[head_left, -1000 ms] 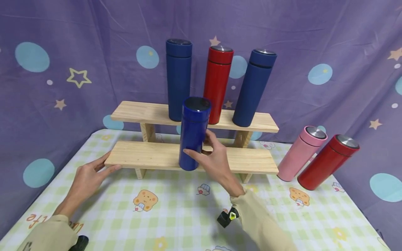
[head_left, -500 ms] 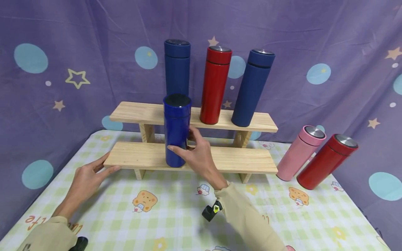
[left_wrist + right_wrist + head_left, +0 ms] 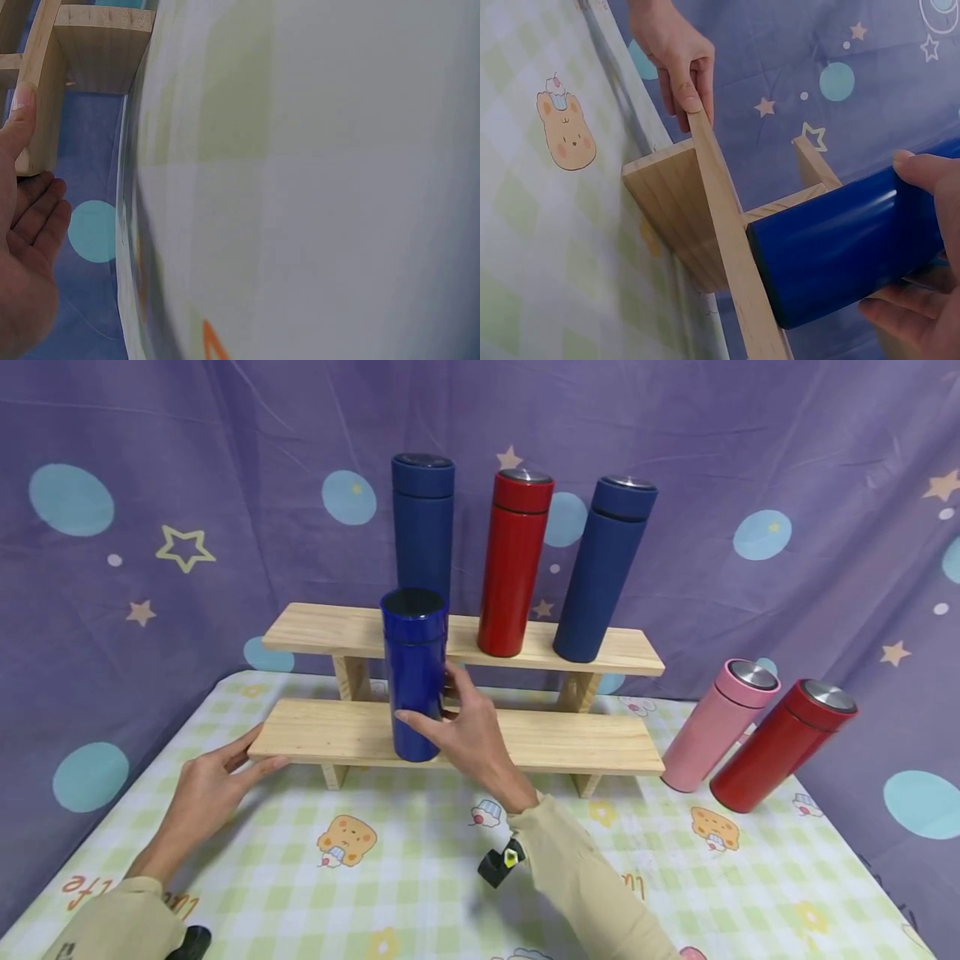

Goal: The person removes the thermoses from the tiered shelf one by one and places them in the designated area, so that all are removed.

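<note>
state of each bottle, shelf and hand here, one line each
Glossy blue bottle: upright, lid on, held
Left matte blue bottle: upright, lid on, base hidden
Upper red bottle: standing, lid on
Right matte blue bottle: standing, lid on
Pink bottle: standing, lid on
Lower red bottle: standing, lid on
Upper shelf: bearing bottles
Lower shelf: gripped at its left end
Left hand: gripping the lower shelf
Right hand: holding the glossy blue bottle
</note>
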`<state>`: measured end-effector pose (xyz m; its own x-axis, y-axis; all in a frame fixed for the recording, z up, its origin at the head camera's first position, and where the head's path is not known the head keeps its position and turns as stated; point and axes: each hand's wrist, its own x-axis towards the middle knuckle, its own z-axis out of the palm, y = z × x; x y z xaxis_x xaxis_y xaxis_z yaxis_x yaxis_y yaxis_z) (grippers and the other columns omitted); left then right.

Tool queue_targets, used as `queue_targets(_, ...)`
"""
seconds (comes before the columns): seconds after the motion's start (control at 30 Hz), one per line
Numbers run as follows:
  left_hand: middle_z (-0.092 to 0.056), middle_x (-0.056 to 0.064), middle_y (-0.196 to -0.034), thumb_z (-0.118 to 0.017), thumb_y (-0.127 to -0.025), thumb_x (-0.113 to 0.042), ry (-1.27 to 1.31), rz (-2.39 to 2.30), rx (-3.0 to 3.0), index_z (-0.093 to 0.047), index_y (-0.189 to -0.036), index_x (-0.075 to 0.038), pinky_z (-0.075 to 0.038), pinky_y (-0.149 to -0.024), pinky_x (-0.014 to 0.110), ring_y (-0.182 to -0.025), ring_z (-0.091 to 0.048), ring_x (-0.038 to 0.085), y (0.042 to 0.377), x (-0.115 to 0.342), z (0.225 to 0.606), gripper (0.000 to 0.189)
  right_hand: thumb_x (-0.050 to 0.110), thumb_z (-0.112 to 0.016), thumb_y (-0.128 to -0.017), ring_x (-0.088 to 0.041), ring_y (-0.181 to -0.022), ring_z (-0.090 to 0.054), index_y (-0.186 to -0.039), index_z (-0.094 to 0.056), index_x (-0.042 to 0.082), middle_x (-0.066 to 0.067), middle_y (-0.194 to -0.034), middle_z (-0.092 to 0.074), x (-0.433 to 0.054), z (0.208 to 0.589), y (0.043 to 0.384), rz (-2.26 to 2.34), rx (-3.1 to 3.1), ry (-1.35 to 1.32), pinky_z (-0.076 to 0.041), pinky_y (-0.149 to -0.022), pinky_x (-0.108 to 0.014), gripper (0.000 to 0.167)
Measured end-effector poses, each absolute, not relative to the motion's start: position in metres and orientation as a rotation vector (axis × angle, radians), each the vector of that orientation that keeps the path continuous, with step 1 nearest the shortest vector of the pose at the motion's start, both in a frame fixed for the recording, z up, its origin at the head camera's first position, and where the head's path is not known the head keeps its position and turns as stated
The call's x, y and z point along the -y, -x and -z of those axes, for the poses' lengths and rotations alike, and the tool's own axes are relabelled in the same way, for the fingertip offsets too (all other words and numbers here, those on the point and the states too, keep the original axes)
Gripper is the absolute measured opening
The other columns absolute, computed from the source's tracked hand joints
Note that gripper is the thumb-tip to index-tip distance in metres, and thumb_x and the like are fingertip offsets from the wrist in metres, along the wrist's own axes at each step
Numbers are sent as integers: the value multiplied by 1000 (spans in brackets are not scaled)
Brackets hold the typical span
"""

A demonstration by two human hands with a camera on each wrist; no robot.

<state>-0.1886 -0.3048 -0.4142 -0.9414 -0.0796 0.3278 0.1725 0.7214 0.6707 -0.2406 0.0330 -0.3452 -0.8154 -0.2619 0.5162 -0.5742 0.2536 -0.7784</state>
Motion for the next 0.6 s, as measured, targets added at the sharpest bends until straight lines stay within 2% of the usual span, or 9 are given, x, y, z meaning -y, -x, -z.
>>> queue_targets(0.2, -49, 39, -141, -75, -97, -40, 58, 1052, 2593, -43, -155, -1, -41, -65, 6, -122, -55, 57, 188, 307, 415, 77, 28, -87, -88, -28, -121, -64, -155, -43, 7, -13, -141, -61, -39, 342, 235, -1556, 2309, -738, -56, -93, -45, 84)
queue_targets(0.37, -50, 38, -141, -75, -97, -40, 61, 1054, 2594, -43, -156, -1, -39, -67, 3, -122, -56, 56, 188, 307, 416, 77, 22, -85, -90, -28, -124, -63, -152, -48, 7, -12, -136, -65, -64, 350, 226, -1567, 2234, -685, -55, -93, -47, 74)
queue_targets(0.6, -50, 38, -141, -76, -97, -39, 67, 1064, 2587, -43, -155, -1, -38, -69, 2, -122, -56, 56, 189, 305, 416, 77, 11, -85, -89, -37, -118, -66, -145, -56, 5, -14, -127, -69, -117, 366, 212, -1509, 2100, -597, -56, -91, -52, 64)
